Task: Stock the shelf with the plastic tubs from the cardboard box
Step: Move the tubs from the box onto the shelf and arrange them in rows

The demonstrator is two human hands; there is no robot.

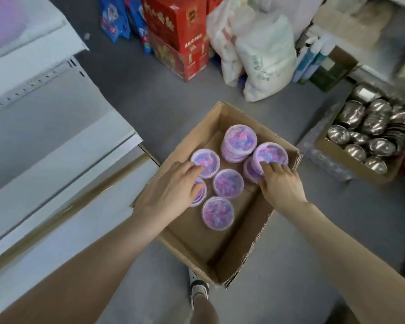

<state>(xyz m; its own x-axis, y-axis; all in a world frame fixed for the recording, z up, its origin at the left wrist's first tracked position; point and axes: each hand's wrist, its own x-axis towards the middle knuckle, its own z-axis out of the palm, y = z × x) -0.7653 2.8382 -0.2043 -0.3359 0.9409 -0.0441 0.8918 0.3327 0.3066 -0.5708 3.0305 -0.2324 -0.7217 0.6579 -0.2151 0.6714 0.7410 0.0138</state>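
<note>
An open cardboard box (234, 249) stands on the grey floor and holds several round purple plastic tubs with clear lids. My left hand (173, 188) lies over the two leftmost tubs, its fingertips resting on the lid of the far-left tub (207, 161). My right hand (281, 183) grips the right-hand tub (270, 154), fingers on its near rim and thumb at its side; another tub sits under it. A stack of tubs (240, 142) stands at the back, and two single tubs (228, 183) (218, 212) lie in the middle. White shelves (56, 160) run along the left.
A second cardboard box of shiny metal bowls (365, 141) sits on the right. Red cartons (178, 31), blue packets (112, 22) and white plastic bags (257, 50) line the back. My shoe (199, 291) stands by the box's near corner.
</note>
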